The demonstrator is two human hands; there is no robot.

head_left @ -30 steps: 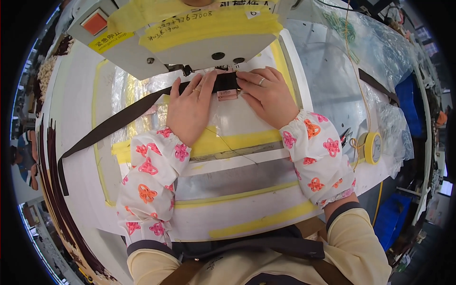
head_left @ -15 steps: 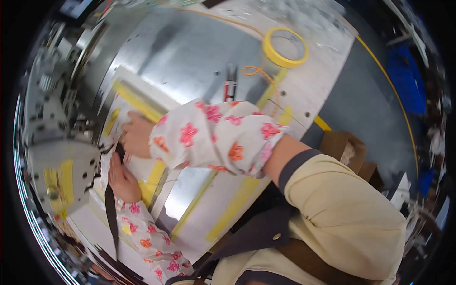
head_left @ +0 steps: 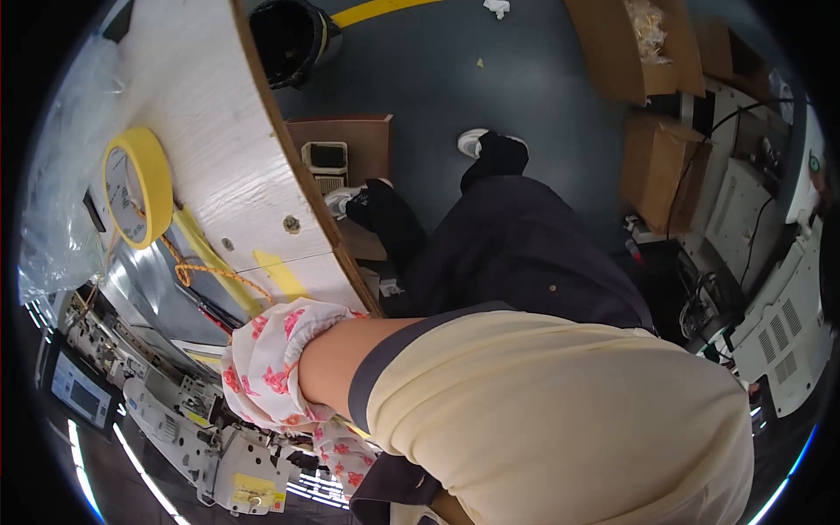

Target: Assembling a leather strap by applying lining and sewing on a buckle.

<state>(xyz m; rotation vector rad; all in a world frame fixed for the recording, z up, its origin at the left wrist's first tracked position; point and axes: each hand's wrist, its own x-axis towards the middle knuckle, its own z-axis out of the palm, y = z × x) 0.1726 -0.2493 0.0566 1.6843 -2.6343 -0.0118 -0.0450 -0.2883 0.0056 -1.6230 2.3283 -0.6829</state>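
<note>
Neither grip showed: the right hand and left hand were hidden beyond the white fabric right oversleeve with pink flowers (head_left: 262,372) and its matching left oversleeve (head_left: 346,455), so how far open they were, or what they held, could not be told. Closest to the right oversleeve, a thin orange braided cord (head_left: 180,264) ran up to its edge; it looked light and limp, best pinched at its loop. Farther out, a yellow ring-shaped tape roll (head_left: 159,184) lay on the white wooden worktop (head_left: 201,114), probably light and firm, best taken across its rim.
</note>
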